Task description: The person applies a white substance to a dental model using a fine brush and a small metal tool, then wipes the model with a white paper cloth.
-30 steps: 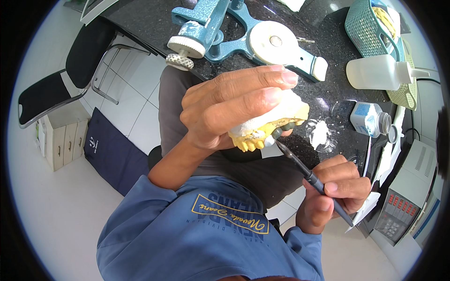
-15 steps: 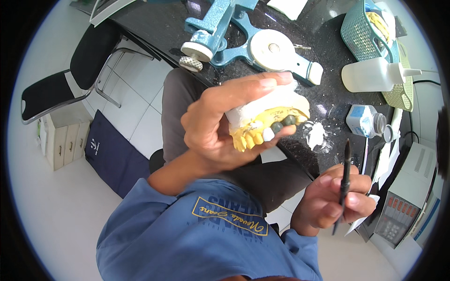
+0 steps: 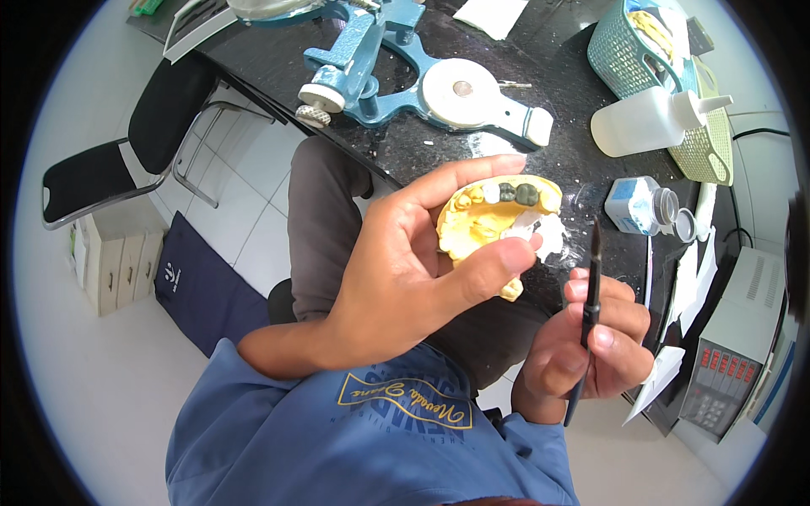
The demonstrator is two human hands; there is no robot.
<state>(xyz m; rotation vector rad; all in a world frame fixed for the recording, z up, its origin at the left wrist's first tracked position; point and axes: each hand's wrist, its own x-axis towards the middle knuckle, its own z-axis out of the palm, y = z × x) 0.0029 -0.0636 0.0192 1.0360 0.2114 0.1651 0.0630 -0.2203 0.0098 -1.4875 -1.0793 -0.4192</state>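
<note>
My left hand (image 3: 405, 270) is closed around a yellow dental model (image 3: 472, 228), its thumb across the arch and the fingers behind it. The biting side of the teeth shows now. Along the far side of the arch sit two dark grey-green crowns (image 3: 516, 193), with a white tooth (image 3: 491, 193) beside them. In my right hand (image 3: 591, 346) a thin black brush (image 3: 592, 312) stands nearly upright between thumb and fingers, dark bristles up. Its tip is apart from the model, to the right. White powder or paste (image 3: 551, 238) lies on the black table just behind the model.
A blue dental articulator (image 3: 396, 93) stands on the black table (image 3: 557, 93). To the right are a squeeze bottle (image 3: 641, 122), an opened small jar (image 3: 633, 205), a teal basket (image 3: 620, 63) and a grey device with a keypad (image 3: 726, 363). A black chair (image 3: 164, 105) is at the left.
My left hand has turned the dental model over, so its biting side shows instead of its outer side and white base. My right hand with the brush has shifted slightly left.
</note>
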